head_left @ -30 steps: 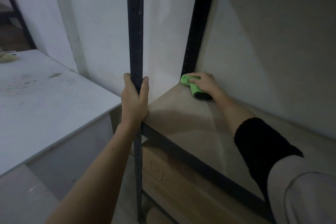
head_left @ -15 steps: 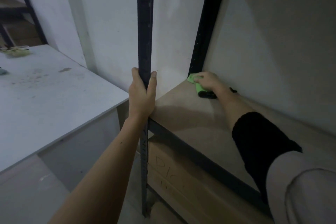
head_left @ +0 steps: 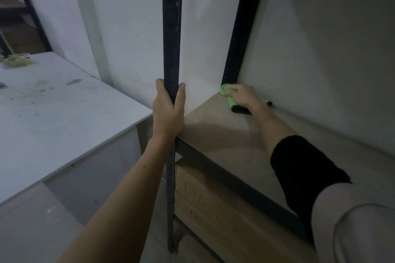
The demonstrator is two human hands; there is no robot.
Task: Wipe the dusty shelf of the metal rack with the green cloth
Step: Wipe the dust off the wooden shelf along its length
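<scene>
Right now the pale wall (head_left: 132,28) is filling the background, with the dark metal rack (head_left: 239,28) standing against it. Beside the rack, on the left, a white counter (head_left: 53,117) is stretching away, stained in places, with something small and yellowish (head_left: 16,61) lying at its far edge. The rack's brown shelf (head_left: 224,141) is running from its front post (head_left: 172,28) back to the rear corner, and under it a cardboard box (head_left: 203,205) with handwriting on it is sitting. A black sleeve (head_left: 303,173) is covering the right forearm, which is reaching across the shelf. The left hand (head_left: 167,113) is gripping the front post just above shelf level, fingers and thumb wrapping round it. The right hand (head_left: 245,96) is pressing down on the green cloth (head_left: 226,92), its fingers lying over the cloth. The cloth itself is lying bunched on the shelf in the rear corner, just beside the back post and touching the wall side, its dark edge sticking out beneath the palm.
</scene>
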